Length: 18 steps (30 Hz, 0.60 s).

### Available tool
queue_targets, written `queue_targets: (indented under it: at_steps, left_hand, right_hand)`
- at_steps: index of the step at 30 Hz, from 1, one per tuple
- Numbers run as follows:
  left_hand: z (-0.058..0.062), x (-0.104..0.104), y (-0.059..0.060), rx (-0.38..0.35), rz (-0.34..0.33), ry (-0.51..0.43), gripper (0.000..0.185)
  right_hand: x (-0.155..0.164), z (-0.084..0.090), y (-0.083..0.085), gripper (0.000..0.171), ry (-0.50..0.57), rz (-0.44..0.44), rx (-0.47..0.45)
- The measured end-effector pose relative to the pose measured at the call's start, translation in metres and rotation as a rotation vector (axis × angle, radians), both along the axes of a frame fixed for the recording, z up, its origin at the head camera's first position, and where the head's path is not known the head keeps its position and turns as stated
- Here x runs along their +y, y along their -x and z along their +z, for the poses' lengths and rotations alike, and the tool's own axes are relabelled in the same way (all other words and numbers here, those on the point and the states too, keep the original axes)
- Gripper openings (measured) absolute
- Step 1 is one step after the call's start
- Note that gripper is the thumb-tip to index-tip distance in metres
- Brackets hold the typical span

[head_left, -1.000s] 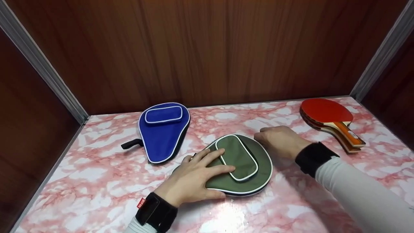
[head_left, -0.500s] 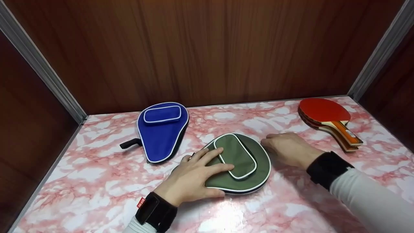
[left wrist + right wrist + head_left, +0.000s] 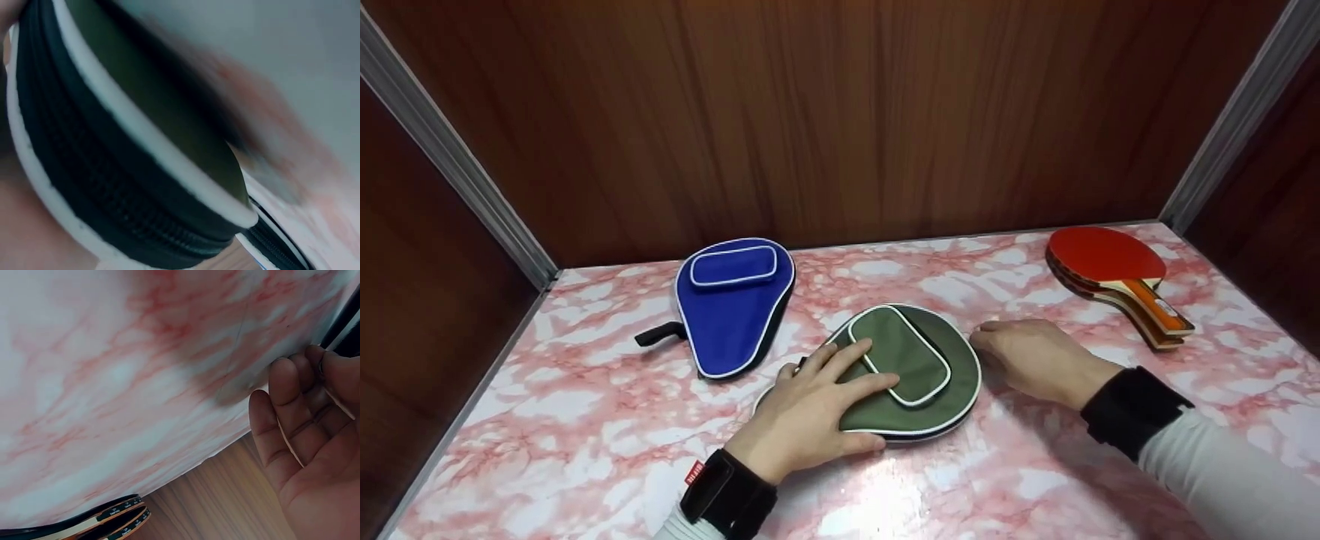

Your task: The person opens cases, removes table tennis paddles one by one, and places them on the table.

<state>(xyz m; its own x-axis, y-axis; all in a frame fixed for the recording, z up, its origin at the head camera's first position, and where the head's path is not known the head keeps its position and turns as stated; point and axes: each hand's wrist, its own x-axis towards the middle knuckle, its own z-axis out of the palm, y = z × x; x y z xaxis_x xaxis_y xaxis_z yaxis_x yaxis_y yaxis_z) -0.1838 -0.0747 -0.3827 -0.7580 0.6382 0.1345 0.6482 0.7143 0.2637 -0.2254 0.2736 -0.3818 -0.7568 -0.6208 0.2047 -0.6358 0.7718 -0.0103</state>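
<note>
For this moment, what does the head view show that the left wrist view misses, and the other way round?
Only the head view shows the left hand resting flat on the green case, the right hand curled at that case's right edge, the blue case, the stacked paddles and the marble table. Only the left wrist view shows the case's black zipper band between white piping, close up and blurred. Both show the green case, closed.
</note>
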Motion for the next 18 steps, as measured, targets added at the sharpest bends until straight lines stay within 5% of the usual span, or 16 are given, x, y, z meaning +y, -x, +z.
queue_targets:
  at_steps: [18]
  left_hand:
    - [-0.001, 0.003, -0.001, 0.01, 0.036, -0.002, 0.072]
  right_hand:
    - [0.002, -0.001, -0.04, 0.011, 0.04, 0.053, -0.02]
